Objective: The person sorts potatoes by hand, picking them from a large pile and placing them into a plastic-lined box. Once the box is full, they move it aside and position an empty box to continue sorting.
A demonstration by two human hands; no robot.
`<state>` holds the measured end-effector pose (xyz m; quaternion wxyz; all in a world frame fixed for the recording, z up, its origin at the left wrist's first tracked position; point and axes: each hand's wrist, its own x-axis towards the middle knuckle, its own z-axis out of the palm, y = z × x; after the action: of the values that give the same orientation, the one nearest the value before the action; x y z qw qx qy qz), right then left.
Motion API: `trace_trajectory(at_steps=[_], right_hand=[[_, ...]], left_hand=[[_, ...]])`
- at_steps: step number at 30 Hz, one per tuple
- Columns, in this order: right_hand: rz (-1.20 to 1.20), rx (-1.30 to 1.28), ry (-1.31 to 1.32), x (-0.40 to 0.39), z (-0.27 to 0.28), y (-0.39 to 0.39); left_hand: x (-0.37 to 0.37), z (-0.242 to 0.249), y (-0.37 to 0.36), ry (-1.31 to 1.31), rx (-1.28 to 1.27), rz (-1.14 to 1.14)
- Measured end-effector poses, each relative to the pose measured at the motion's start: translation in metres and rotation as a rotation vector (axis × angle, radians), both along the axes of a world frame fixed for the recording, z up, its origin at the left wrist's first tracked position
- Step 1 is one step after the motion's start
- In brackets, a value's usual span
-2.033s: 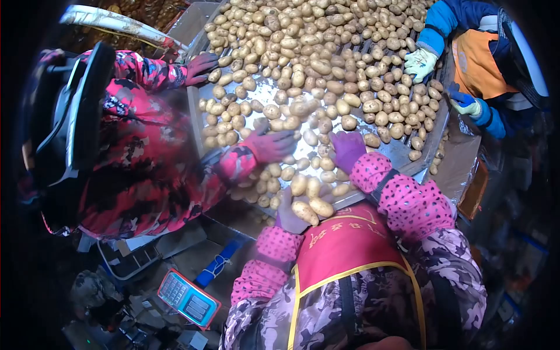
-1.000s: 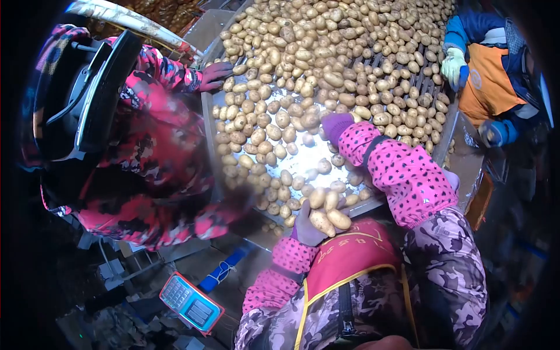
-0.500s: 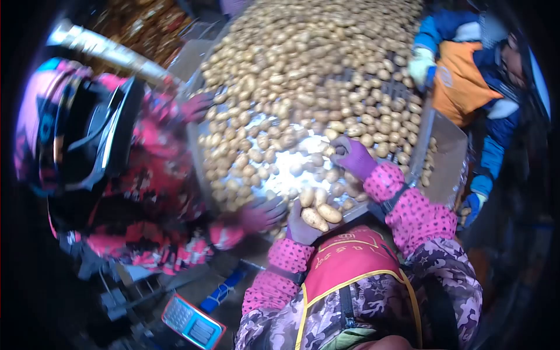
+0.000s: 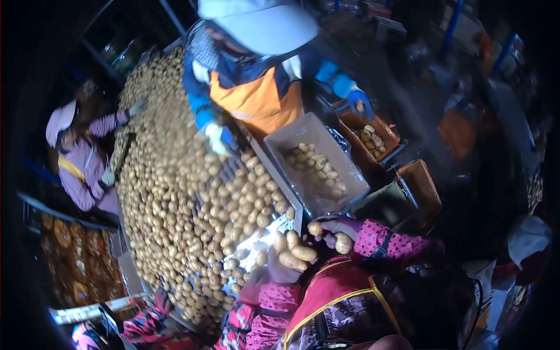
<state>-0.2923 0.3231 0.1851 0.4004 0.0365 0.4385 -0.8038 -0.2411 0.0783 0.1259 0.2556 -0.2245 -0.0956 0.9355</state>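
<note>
Low in the middle of the head view, my left hand, in a purple glove, is closed around several potatoes resting in its palm and fingers. Just to its right, past the table's corner, my right hand grips two potatoes. One, a round potato, shows at its underside, and a smaller potato sits at the fingertips. Beside both hands lies a sorting table covered with loose potatoes.
A grey crate partly filled with potatoes stands beyond my right hand. Orange-brown crates stand further right. A co-worker in an orange apron leans at the table's far side. Another person works at left, and a patterned sleeve is close by.
The view has swung to the right, bringing the crates into sight. My right hand has left the potatoes on the table and now holds two beyond its corner. My left hand keeps its potatoes.
</note>
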Motion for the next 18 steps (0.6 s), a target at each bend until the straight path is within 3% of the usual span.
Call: trace_trajectory(at_steps=[1,2,4,7,10,12,13,14,15,16,18], right_hand=[[-0.044,-0.043,-0.107,-0.002,-0.025,0.022],[-0.076,-0.057,-0.261,-0.009,-0.016,0.042],[-0.367,0.05,-0.334,-0.01,-0.037,0.066],[-0.563,0.007,-0.198,-0.036,-0.073,0.111],[-0.717,0.116,-0.078,-0.103,-0.036,0.144],[-0.795,0.193,0.003,-0.154,-0.029,0.168],[-0.959,0.142,0.181,-0.19,-0.032,0.171],[-0.794,0.269,0.187,-0.221,-0.016,0.194],[-0.781,0.265,0.183,-0.259,-0.01,0.205],[-0.899,0.266,0.19,-0.3,0.0,0.216],[-1.069,0.144,0.227,-0.326,-0.022,0.227]], left_hand=[[-0.019,-0.017,0.003,0.02,0.245,-0.157],[-0.03,-0.005,0.007,-0.005,0.524,-0.288],[-0.046,0.014,0.033,0.033,0.397,-0.266],[-0.062,0.018,0.055,0.104,0.282,-0.238],[-0.074,0.027,0.061,0.151,0.31,-0.223],[-0.082,0.026,0.059,-0.105,0.615,-0.491],[-0.085,0.048,0.071,-0.1,0.606,-0.479],[-0.089,0.087,0.093,0.017,0.543,-0.399],[-0.089,0.106,0.107,0.128,0.482,-0.317],[-0.076,0.069,0.079,-0.033,0.184,-0.171],[-0.077,0.056,0.074,-0.13,0.438,-0.297]])
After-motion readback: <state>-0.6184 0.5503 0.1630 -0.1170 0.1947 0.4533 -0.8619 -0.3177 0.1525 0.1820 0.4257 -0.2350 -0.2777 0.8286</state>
